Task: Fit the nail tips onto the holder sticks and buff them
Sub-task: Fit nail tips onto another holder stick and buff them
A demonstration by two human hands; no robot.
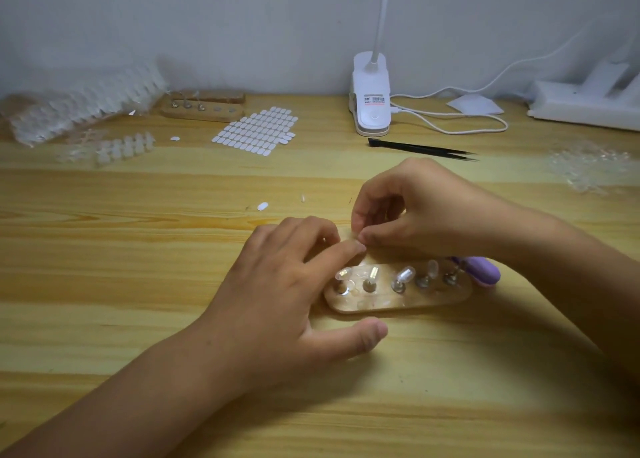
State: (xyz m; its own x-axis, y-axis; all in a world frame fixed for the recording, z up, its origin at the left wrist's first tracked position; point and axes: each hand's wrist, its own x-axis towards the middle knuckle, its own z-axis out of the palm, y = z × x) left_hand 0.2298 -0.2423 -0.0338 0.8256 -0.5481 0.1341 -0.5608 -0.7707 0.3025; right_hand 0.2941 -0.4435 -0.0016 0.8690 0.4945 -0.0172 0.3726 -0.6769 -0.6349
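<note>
While both hands crowd the far edge of the pale oval wooden holder base [398, 300], no buffing is under way. Far behind the base and to its left: a strip of spare clear tips [121, 147], then a white sheet of oval adhesive tabs [256, 131].

The left hand [277, 284] is at the base's left end, fingers loosely spread. Its index finger stretches to meet the right hand and its thumb lies out in front of the base; it grips nothing visible.

On the base stand five short metal holder sticks [369, 284]. Four carry clear plastic nail tips [404, 274]; the rightmost looks bare.

The right hand [426, 211] is just behind the base, thumb and forefinger pinched together. What they pinch is too small to tell.

A purple buffing tool [481, 270] lies behind the base's right end, partly under the wrist.

The tips look featherlight, thin, springy and slick, so they probably flick away easily. Take them by the side edges and press lightly at the centre.
</note>
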